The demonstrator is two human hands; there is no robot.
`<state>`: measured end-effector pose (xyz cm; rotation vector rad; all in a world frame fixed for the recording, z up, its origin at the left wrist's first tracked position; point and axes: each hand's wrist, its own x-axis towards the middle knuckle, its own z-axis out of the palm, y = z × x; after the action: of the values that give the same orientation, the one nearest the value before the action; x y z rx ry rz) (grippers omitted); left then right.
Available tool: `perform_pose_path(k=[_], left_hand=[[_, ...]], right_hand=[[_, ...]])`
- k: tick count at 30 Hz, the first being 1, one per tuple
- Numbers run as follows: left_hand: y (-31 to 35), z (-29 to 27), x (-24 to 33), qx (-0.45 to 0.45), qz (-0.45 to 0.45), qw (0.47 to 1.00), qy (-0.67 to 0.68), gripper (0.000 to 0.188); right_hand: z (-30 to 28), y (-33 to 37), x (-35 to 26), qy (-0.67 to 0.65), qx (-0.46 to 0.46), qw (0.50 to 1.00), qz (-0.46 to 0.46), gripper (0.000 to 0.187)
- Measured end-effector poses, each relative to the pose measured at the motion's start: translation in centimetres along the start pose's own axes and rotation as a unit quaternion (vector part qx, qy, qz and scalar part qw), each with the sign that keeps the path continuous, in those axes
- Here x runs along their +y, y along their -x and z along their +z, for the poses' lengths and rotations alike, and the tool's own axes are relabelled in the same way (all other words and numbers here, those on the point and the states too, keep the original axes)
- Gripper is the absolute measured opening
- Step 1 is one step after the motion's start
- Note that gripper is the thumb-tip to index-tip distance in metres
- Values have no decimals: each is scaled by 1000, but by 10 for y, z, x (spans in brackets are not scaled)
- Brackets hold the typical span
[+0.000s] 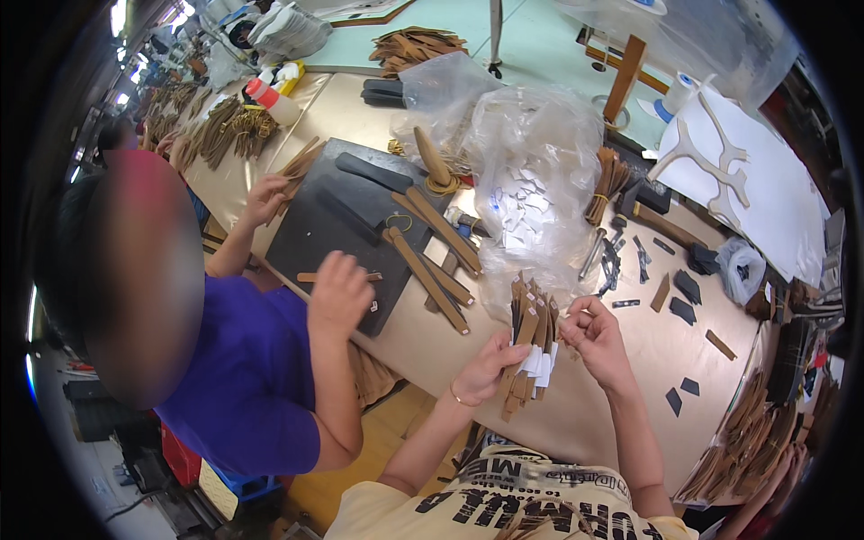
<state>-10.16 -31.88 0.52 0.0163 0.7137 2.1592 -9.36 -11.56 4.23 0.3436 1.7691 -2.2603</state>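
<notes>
In the head view, the left hand is closed around a fanned bundle of brown strips with white paper tags at their lower part, and holds it upright just above the tan table. The right hand is at the top edge of the bundle, its fingers pinched on one strip or tag; which of the two I cannot tell.

I judge that the step in hand is sorting or counting the strips one by one. The next move probably calls for a fine pinch to separate a single strip while the other hand keeps the fan steady.

Around them, a crumpled clear plastic bag with white tags inside lies just behind the bundle, and small dark pieces and metal tools are scattered to the right. On the left, a co-worker in a purple shirt presses long brown strips on a dark cutting mat; this person's near hand is near the bundle and could crowd the space. The bag is also close enough to catch a strip.
</notes>
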Motion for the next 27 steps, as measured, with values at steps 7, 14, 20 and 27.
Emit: perform_pose_path(k=[7, 14, 20, 27], left_hand=[[15, -4, 16, 101, 85, 987, -95, 52], [45, -11, 18, 91, 121, 988, -39, 43], [58, -15, 14, 99, 123, 987, -35, 57], [45, -13, 22, 80, 149, 985, -34, 53]], right_hand=[[28, -94, -49, 628, 90, 649, -419, 14], [128, -202, -13, 526, -173, 735, -392, 12], [158, -230, 18, 560, -140, 714, -396, 18], [122, -190, -26, 330, -109, 875, -338, 14]])
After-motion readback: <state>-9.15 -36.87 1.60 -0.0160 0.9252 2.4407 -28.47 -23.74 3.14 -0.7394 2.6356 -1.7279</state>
